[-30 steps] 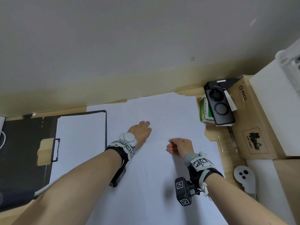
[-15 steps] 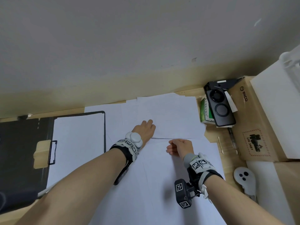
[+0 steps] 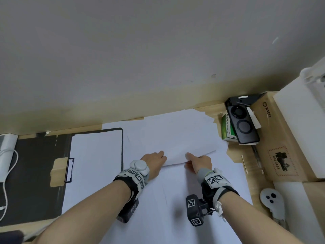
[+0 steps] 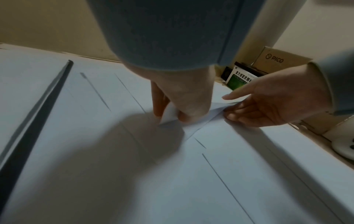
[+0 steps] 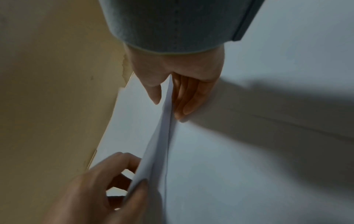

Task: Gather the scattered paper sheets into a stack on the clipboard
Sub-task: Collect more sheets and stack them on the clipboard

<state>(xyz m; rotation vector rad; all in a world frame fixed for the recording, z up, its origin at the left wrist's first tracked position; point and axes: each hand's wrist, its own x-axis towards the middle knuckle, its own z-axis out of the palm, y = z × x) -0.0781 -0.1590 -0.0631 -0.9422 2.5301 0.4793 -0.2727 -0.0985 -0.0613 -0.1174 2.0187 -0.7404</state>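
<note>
Several white paper sheets (image 3: 175,208) lie overlapping on the wooden desk. A black clipboard (image 3: 122,148) at the left has one sheet (image 3: 95,164) on it, its clip (image 3: 69,169) on the left side. My left hand (image 3: 154,160) and right hand (image 3: 197,161) both pinch the near edge of the far sheet (image 3: 179,136), which is lifted slightly off the ones below. In the left wrist view my left hand (image 4: 168,112) pinches the edge between thumb and fingers. In the right wrist view my right hand (image 5: 168,94) has its thumb on top and its fingers (image 5: 184,103) under that sheet (image 5: 153,151).
A green box (image 3: 226,131) under a black device (image 3: 241,124) and a cardboard box (image 3: 274,138) stand close at the right. A white controller (image 3: 271,199) lies near the right front. A white cable (image 3: 7,173) runs at the far left. The wall is close behind.
My left hand slid right to the far sheet's near edge. My right hand uncurled, and both hands took hold of that edge and raised it a little.
</note>
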